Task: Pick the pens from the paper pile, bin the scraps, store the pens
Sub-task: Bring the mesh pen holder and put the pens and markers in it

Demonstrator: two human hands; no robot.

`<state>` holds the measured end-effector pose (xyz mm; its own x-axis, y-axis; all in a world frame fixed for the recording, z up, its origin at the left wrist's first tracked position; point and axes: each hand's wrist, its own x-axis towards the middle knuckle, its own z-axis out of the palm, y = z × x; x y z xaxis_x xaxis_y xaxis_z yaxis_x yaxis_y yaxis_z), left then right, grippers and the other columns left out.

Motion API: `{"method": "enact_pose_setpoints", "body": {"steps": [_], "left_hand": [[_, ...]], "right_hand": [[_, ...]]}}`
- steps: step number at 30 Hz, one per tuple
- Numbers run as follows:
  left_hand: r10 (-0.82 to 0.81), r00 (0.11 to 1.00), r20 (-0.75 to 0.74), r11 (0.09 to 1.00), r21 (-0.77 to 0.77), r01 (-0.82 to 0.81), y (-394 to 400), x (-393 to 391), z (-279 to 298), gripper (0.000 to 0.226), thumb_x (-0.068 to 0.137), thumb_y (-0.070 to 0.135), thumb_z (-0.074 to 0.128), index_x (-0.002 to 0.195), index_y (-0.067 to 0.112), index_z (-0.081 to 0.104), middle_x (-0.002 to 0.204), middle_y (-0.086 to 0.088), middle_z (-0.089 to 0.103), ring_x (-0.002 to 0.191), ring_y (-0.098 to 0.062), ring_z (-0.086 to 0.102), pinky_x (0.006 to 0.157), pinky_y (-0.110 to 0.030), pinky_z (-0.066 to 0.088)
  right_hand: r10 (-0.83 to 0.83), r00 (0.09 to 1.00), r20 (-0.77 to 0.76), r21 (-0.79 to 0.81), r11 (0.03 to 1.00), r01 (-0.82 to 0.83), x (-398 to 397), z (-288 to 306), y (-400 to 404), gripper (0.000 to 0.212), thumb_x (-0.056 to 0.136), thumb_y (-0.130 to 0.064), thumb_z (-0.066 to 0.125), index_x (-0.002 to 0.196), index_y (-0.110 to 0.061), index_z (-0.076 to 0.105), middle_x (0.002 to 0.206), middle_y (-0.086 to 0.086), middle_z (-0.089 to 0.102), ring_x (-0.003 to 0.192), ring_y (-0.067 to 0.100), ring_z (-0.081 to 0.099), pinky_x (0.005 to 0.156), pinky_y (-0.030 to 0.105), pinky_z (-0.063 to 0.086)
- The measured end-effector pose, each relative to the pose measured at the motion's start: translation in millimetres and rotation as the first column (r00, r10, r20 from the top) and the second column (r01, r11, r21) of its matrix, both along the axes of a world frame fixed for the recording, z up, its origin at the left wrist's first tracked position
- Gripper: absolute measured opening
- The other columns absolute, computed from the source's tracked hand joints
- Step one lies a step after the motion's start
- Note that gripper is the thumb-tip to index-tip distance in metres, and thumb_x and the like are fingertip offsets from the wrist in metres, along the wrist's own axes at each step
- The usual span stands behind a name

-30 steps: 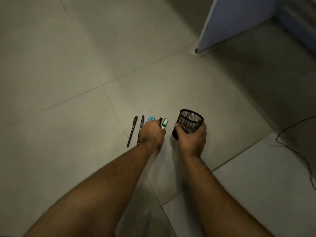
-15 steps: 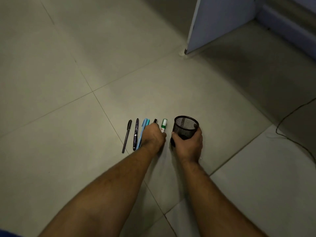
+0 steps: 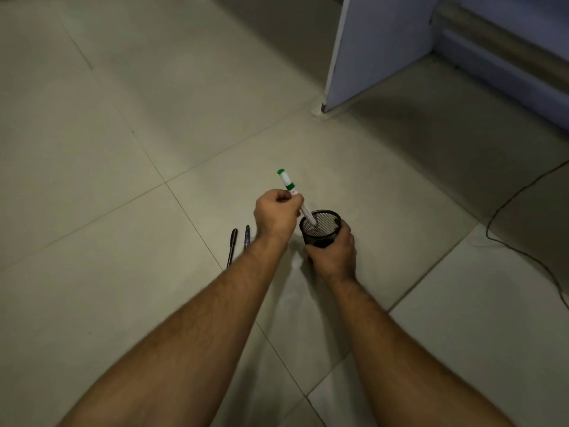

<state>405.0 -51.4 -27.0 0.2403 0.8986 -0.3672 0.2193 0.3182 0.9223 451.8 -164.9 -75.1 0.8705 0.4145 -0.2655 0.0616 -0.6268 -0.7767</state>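
Since the frame half a second back, the left hand (image 3: 275, 217) has come off the floor row and lifted the green-and-white marker (image 3: 291, 192); its lower end now sits inside the mouth of the mesh pen cup (image 3: 321, 226). The marker tilts, cap end toward 11 o'clock. Left fingers closed around the barrel at mid-length.

Right hand (image 3: 334, 255) wrapped on the cup from the 5 o'clock side, fingers closed on its wall, cup standing on the floor (image 3: 123, 149).

Two dark pens (image 3: 238, 243) lie side by side on the floor at 9 o'clock of the left wrist, apart from the cup. The wrist may hide other pens; cannot confirm. No paper scraps in view.

Step in hand, as judged: storing pens, first one going in.

Method notes:
- Bring the marker nearer upright before release, so it slides down and does not lever the rim.
- Keep the right hand firm on the cup; light mesh tips easily.
- Open fingers only once the tip is well below the rim.
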Motion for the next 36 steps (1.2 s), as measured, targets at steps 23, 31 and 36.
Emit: {"method": "enact_pose_setpoints", "body": {"steps": [23,31,36], "left_hand": [[-0.293,0.436,-0.851,0.845,-0.017,0.535,-32,-32,-68,0.023,0.093,0.011,0.057,0.116,0.007,0.06,0.114,-0.014,0.068,0.103,-0.03,0.067,0.082,-0.037,0.056],[-0.168,0.597,-0.784,0.951,0.03,0.307,-26,-40,-65,0.04,0.095,0.016,0.052,0.133,0.008,0.045,0.12,-0.016,0.064,0.106,-0.035,0.064,0.084,-0.042,0.054],[-0.232,0.499,-0.835,0.919,-0.019,0.394,-26,-38,-63,0.025,0.094,0.015,0.054,0.116,0.005,0.06,0.114,-0.018,0.066,0.104,-0.034,0.065,0.08,-0.04,0.055]], "right_hand": [[0.066,0.984,-0.167,0.181,0.983,-0.035,-3,-7,-12,0.093,0.054,-0.026,0.083,0.139,-0.025,0.045,0.133,-0.002,0.059,0.121,0.018,0.059,0.105,0.038,0.05],[0.073,0.981,-0.18,0.195,0.98,-0.037,-6,-9,-8,0.091,0.051,-0.031,0.078,0.136,-0.031,0.046,0.13,-0.004,0.061,0.116,0.016,0.062,0.102,0.038,0.052],[0.107,0.976,-0.191,0.201,0.977,-0.068,-9,-8,-2,0.087,0.055,-0.025,0.082,0.135,-0.032,0.047,0.13,-0.005,0.062,0.116,0.015,0.062,0.102,0.039,0.052]]}}
